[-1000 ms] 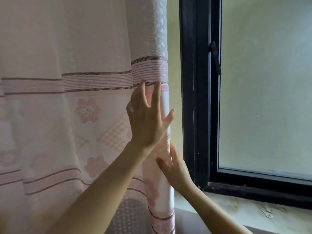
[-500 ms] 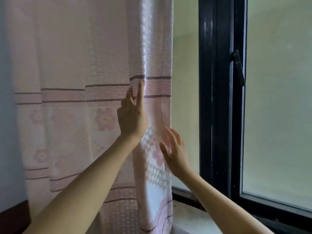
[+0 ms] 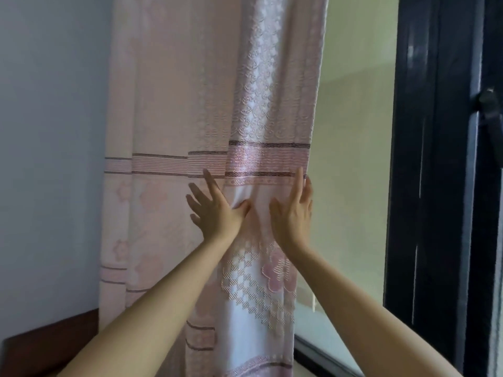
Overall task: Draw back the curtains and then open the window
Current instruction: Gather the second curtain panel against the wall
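The pink patterned curtain (image 3: 206,110) hangs bunched in folds at the left of the window. My left hand (image 3: 215,209) lies flat on it with fingers spread, thumb pressing into a fold. My right hand (image 3: 295,210) is pressed flat against the curtain's right edge, fingers pointing up. Neither hand closes around the cloth. To the right is frosted window glass (image 3: 353,159), then the dark window frame (image 3: 432,170). The black window handle (image 3: 491,110) sits on the frame at the far right, well away from both hands.
A pale grey wall (image 3: 49,159) stands left of the curtain. A dark wooden piece of furniture (image 3: 51,346) sits at the lower left. The lower edge of the window frame (image 3: 321,355) runs below my right forearm.
The curtain has been pushed further left and is more bunched, baring more glass. My right hand has risen level with my left, onto the curtain's edge. The view has swung left.
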